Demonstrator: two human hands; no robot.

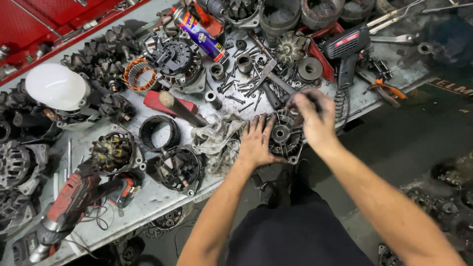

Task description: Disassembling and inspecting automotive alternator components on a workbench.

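Cluttered grey workbench [148, 199], near edge: left hand [256, 140] flat, fingers spread, pressing alternator housing [285, 135] beside dirty rag [217, 140]. Right hand [313, 116] just above housing, fingertips pinched; pinched item too small to identify. Farther back: loose bolts [236, 83], hammer [180, 108], spray can [202, 34], black heat gun [347, 49].

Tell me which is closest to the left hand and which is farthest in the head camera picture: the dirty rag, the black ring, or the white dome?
From the left hand:
1. Dirty rag, right beside the hand, just to the picture's left of it.
2. Black ring, farther left on the bench, past the rag.
3. White dome, far over at the picture's upper left.
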